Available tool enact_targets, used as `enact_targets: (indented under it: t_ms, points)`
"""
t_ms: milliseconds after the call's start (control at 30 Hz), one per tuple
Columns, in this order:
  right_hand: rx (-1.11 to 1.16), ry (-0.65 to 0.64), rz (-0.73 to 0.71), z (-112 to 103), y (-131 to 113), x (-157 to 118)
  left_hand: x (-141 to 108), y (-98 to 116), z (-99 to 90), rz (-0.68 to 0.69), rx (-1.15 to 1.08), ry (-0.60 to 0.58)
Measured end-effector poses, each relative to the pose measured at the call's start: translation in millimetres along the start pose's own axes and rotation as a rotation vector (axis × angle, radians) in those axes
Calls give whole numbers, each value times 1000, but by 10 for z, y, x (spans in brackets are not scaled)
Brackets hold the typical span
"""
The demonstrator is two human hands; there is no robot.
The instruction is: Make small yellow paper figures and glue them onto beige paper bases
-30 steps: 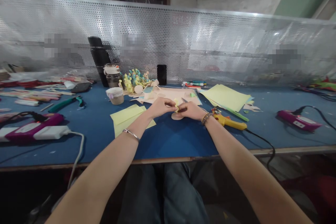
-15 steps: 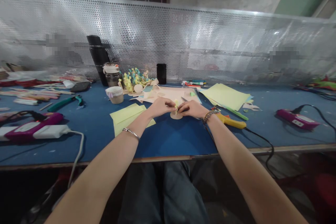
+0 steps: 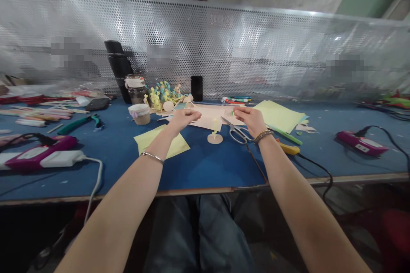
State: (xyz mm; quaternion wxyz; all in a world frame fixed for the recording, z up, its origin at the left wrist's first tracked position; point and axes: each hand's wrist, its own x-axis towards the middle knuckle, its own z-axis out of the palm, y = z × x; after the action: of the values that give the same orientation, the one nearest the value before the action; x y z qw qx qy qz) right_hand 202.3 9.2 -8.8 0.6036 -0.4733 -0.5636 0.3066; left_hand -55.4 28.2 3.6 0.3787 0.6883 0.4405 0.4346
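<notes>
Both my hands have let go and drawn apart, leaving the small paper stand [image 3: 215,138] alone on the blue work mat [image 3: 208,166], its round tan base flat and a thin yellow stalk upright on it. The stalk is too small for me to make out its exact shape. My left hand [image 3: 182,119] hovers left of the stand, its fingers [image 3: 193,113] loosely together and clamped on nothing. My right hand [image 3: 250,120] hovers to the stand's right, its fingers [image 3: 240,111] also together and empty, just above the steel scissors [image 3: 238,135]. Behind the stand lies a pale paper sheet [image 3: 208,118], and left of it a yellow paper sheet [image 3: 160,143] runs under my left wrist. Right of the stand, my right forearm hides most of a yellow tool [image 3: 288,149]. A thin dark line [image 3: 256,164] also runs beneath that forearm, and I cannot tell what it is.
</notes>
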Motion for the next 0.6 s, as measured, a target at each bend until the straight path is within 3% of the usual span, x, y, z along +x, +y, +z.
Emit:
enact_targets:
  t_ms: [67, 167, 367, 467, 600]
  points:
    - [83, 43, 70, -16, -5, 8, 21, -22, -40, -89, -19, 50]
    - [100, 20, 104, -4, -25, -15, 14, -24, -43, -165, -29, 5]
    - [-96, -261, 62, 120, -15, -112, -52, 5, 42, -242, -44, -244]
    - [-140, -382, 32, 157, -4, -145, -58, 14, 61, -238, -19, -246]
    - [-147, -407, 17, 155, -9, -149, -56, 38, 66, -196, 13, -195]
